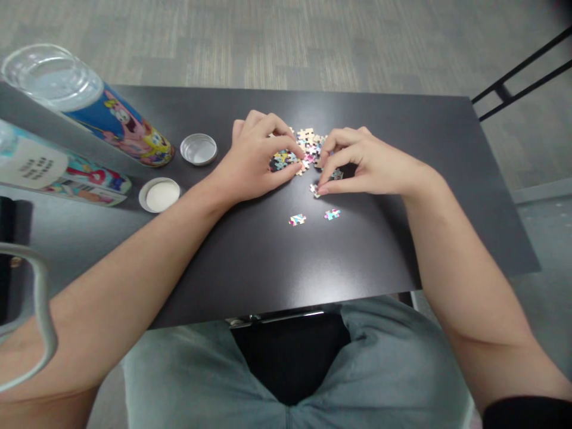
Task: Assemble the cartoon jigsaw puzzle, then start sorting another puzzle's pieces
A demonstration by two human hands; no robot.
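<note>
A heap of small jigsaw puzzle pieces (307, 138) lies on the dark table, some pale side up and some with coloured print showing. My left hand (263, 156) rests over the heap's left side, fingers curved and apart, its thumb and index fingertips at the pieces. Just right of and below the heap, my right hand (357, 161) pinches a single puzzle piece (314, 190) between thumb and fingers, close to the tabletop. Nearer to me, two loose pieces, one on the left (297, 220) and one on the right (332, 214), lie apart with coloured print up.
At the left stand two tall printed cartoon canisters, one blue with a clear top (129, 128) and one lighter (67, 167). Beside them lie a metal lid (199, 149) and a white-lined lid (159, 195). A pale cable (42, 304) loops at the lower left.
</note>
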